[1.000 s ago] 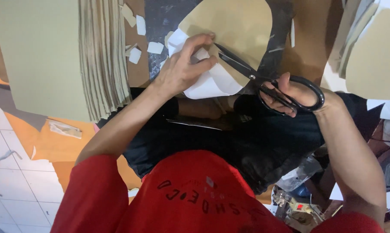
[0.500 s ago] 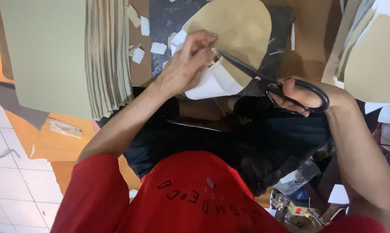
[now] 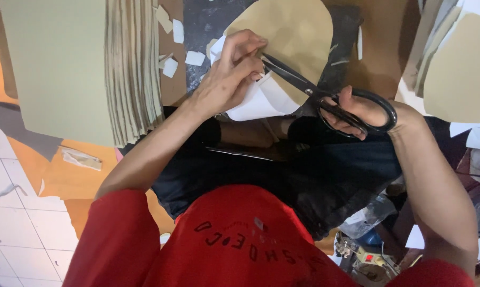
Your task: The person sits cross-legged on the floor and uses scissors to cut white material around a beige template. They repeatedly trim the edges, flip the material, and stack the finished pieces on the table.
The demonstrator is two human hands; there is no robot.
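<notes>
At the far left, a thick stack of tan sheets [image 3: 80,69] lies flat, its layered edge facing right, with small white paper scraps [image 3: 173,48] scattered just beside it on the floor. The left hand [image 3: 226,79] reaches forward from a bare forearm, wrist bent slightly, its fingers [image 3: 248,45] closed in a pinch on a white paper pattern [image 3: 261,101] and the rounded tan piece [image 3: 290,37] that lies under it. The black scissors [image 3: 314,93] sit between the two hands; their long axis runs on a diagonal, the blades pointing up and to the left toward the left hand's fingertips, the handles down to the right. The blade tips meet the tan piece's edge right at the pinch. The right hand [image 3: 357,109] comes in from the right, forearm angled inward, fingers threaded through the loops and clenched around the handles. More tan pieces [image 3: 457,69] lie at the far right.
</notes>
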